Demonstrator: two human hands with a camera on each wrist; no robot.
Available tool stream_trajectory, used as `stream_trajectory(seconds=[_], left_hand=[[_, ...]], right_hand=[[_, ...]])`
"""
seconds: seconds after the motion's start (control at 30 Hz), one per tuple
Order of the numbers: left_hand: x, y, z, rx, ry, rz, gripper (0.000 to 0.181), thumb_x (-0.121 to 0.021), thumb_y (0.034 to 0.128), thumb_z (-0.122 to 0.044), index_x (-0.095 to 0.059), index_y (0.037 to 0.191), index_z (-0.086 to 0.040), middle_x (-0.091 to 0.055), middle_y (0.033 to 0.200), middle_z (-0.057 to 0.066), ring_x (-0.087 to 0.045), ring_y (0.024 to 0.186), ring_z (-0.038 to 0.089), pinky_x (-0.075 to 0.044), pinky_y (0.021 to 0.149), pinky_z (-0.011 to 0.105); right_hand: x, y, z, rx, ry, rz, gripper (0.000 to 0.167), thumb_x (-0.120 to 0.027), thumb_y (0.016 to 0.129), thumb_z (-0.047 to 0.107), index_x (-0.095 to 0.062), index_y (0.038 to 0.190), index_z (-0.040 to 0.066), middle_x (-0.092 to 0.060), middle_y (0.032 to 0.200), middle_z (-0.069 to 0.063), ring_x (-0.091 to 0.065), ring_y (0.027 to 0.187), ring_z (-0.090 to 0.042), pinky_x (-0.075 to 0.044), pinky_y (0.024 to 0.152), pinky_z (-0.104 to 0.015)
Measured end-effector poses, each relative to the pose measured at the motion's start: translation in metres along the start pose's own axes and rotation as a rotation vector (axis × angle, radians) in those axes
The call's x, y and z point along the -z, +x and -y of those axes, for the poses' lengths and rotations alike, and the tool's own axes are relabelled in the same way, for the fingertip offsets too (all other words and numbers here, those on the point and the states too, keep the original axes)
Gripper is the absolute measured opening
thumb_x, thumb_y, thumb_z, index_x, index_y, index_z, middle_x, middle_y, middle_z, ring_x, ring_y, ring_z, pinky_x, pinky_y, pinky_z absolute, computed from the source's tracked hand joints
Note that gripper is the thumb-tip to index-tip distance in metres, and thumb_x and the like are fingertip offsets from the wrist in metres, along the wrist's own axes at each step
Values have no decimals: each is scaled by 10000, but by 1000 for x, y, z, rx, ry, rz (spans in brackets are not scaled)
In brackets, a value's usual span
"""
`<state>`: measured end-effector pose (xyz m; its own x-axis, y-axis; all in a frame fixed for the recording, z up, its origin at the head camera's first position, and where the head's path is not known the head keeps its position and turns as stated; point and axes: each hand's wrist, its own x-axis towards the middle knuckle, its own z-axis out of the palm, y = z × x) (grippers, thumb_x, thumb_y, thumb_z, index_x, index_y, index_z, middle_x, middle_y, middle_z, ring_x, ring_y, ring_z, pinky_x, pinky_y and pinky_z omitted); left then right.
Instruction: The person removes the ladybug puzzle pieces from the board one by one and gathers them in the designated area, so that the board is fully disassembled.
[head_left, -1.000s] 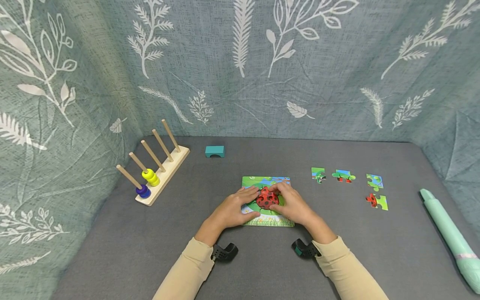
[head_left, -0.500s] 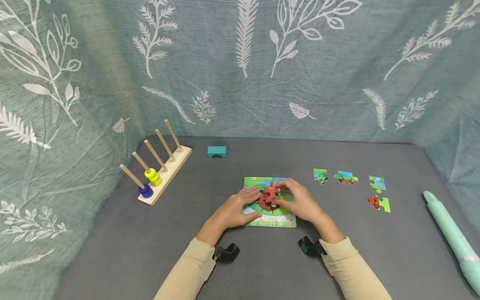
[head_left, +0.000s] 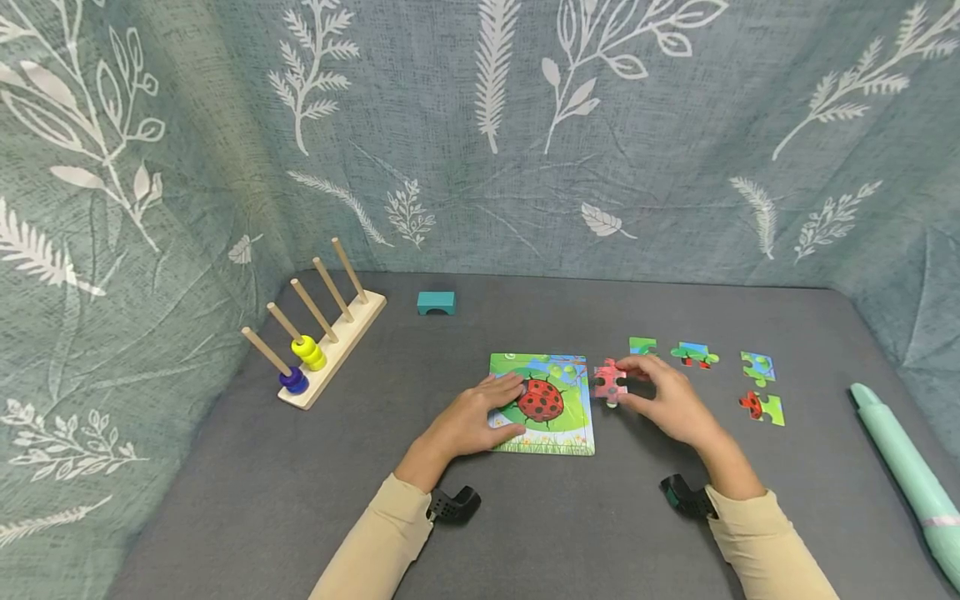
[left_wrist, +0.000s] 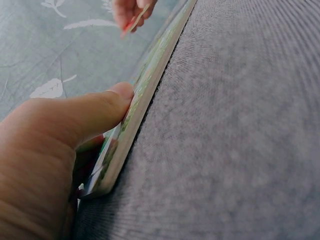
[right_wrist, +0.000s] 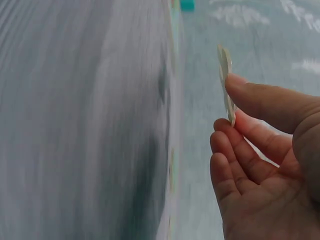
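A square puzzle board (head_left: pixel 577 421) with a ladybug picture lies on the grey table. My left hand (head_left: pixel 468 421) rests on its left side, fingers extended over the picture. In the left wrist view, the thumb (left_wrist: pixel 102 111) presses near the edge of the board (left_wrist: pixel 125 142). Just right of the board, my right hand (head_left: pixel 675 404) holds a red puzzle piece (head_left: pixel 609 383) above the table. The right wrist view shows the piece (right_wrist: pixel 225 67) edge-on, pinched between thumb and fingers of the right hand (right_wrist: pixel 265 155).
Several loose puzzle pieces, among them a blue-green one (head_left: pixel 757 367) and a red-green one (head_left: pixel 762 407), lie to the right. A peg stand (head_left: pixel 345 350) with yellow and blue rings stands left. A teal block (head_left: pixel 437 302) sits behind; a mint-green pen-shaped object (head_left: pixel 900 467) lies far right.
My right hand has lifted the red piece off the ladybug picture and carried it right, past the board's edge. The left hand has stayed on the board.
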<state>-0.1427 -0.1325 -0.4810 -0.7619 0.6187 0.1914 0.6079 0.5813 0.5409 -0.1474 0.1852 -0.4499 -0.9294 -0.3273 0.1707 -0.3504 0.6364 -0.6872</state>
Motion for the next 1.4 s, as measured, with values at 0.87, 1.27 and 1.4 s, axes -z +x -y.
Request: stream_trajectory(seconds=[0.87,1.27,1.4], left_hand=[[-2,1,3,-12,-12,-17,643,-718,842,-317,-503,1363,-8,-462,1438,130,-407,1359,234,-242,1199,328],[-2,1,2,0,-17,-16,641,-715,842,-320,-504,1364,-14,-460,1442,120,-404,1362,223,-236,1200,325],[-1,1,1,-1,-20,-12,640,-714,844,-319,-502,1366,-15,-457,1445,120,-402,1364,223,-234,1201,323]], right_hand=[[69,-53,-67,-130,-186,-74,416,-715,855,212,-604,1226,59,-599,1210,-193,-512,1071,-233,-418,837,-351],[68,-52,-69,-110,-201,-37,426,-724,836,148,-588,1217,12,-551,1235,-258,-472,1157,-457,-405,897,-589],[67,-51,-70,-119,-200,-31,443,-732,832,169,-585,1220,15,-544,1241,-253,-464,1160,-459,-402,894,-598]])
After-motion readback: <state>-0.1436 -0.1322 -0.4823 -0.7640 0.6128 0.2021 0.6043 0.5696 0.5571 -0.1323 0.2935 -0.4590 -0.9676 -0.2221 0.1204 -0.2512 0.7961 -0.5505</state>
